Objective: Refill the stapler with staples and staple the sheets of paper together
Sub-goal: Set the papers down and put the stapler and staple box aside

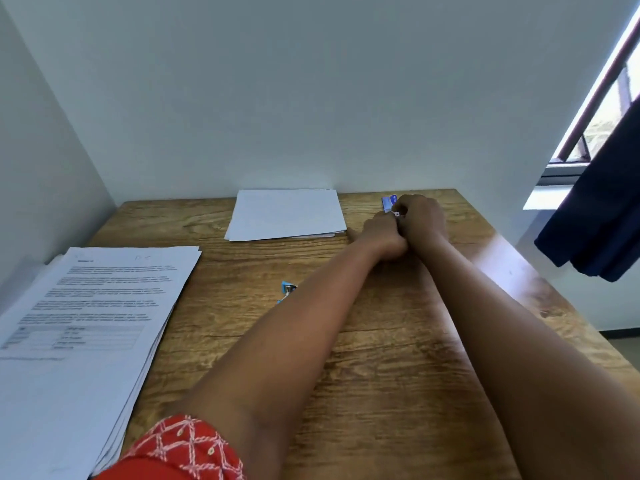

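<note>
Both arms stretch out across a wooden table point(381, 358) with a strong brown grain, set into a corner of pale grey-white walls. The left hand point(382, 237) and right hand point(420, 220) meet at the far right of the table, knuckles up, fingers curled in tight around something small and pale, too tiny to name. Just behind them lies a blue staple box point(388, 202), partly hidden by the right hand. A blue stapler point(287, 291) lies mid-table, mostly hidden behind the left forearm. Blank sheets point(285, 214) rest against the back wall; a thick printed stack point(86, 323) fills the near left. On the right, a window point(602, 112) with a dark curtain point(599, 220) hanging beside it
</note>
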The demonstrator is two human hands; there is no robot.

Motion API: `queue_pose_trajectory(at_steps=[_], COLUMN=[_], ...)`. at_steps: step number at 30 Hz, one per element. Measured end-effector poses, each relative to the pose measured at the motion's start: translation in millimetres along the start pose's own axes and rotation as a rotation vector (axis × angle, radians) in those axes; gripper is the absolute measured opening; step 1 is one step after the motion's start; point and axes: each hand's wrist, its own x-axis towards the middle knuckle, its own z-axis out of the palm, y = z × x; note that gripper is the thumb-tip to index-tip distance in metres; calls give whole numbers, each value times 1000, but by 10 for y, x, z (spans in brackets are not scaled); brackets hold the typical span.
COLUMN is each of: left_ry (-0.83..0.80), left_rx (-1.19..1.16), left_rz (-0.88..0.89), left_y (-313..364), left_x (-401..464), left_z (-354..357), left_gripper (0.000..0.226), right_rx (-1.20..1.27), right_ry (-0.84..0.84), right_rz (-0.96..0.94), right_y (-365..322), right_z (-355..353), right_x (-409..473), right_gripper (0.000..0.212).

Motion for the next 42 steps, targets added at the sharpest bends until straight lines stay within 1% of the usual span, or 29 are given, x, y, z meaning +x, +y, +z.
queue_pose_trajectory(at_steps=[2,4,8,12,15,17,21,22,24,25,27,29,31,33,36,38,40,42], left_ry=[-10,-19,-26,-50,-31,11,52,62,91,112,158,211,241,219,175,173,176,171], left_rx=[74,78,111,125,106,42,-120,-141,-120,-103,-86,-67,-12,57,94,87,72,47], left_rz=[-14,-9,0,22,54,103,144,149,155,156,160,159,138,77,5,1,17,33], left_y=[-3,-15,-38,-52,-60,-70,-171,-210,-310,-368,-495,-634,-779,-899,-1027,-1053,-1030,-982], left_x=[102,198,290,317,243,143,-122,-207,-406,-515,-734,-977,-1225,-1450,-1721,-1847,-1940,-2000], left_z=[20,31,38,14,3,17,-52,-89,-192,-254,-405,-562,-677,-737,-716,-643,-552,-451], left_gripper=[51,59,58,57,74,79,76,74,69,68,63,49,34,23,15,17,29,39], right_rx=[-3,-2,-9,-46,-121,-139,-119,-77,47,104,202,286,303,279,60,-76,-161,-188], right_ry=[26,55,62,21,1,13,1,10,12,-17,-145,-325,-438,-523,-626,-660,-680,-653], right_rz=[15,19,40,78,26,26,33,15,-14,-18,-9,13,-16,-72,-164,-216,-279,-326], right_y=[32,63,104,138,131,123,1,-53,-169,-224,-322,-426,-515,-590,-694,-770,-836,-879], right_z=[39,71,116,131,118,105,53,29,-25,-46,-66,-85,-117,-182,-275,-296,-285,-269], right_x=[60,116,191,217,187,132,-100,-168,-322,-408,-576,-755,-897,-1001,-1120,-1184,-1240,-1286], right_gripper=[26,26,24,26,25,30,44,43,34,29,18,15,13,20,44,46,34,18])
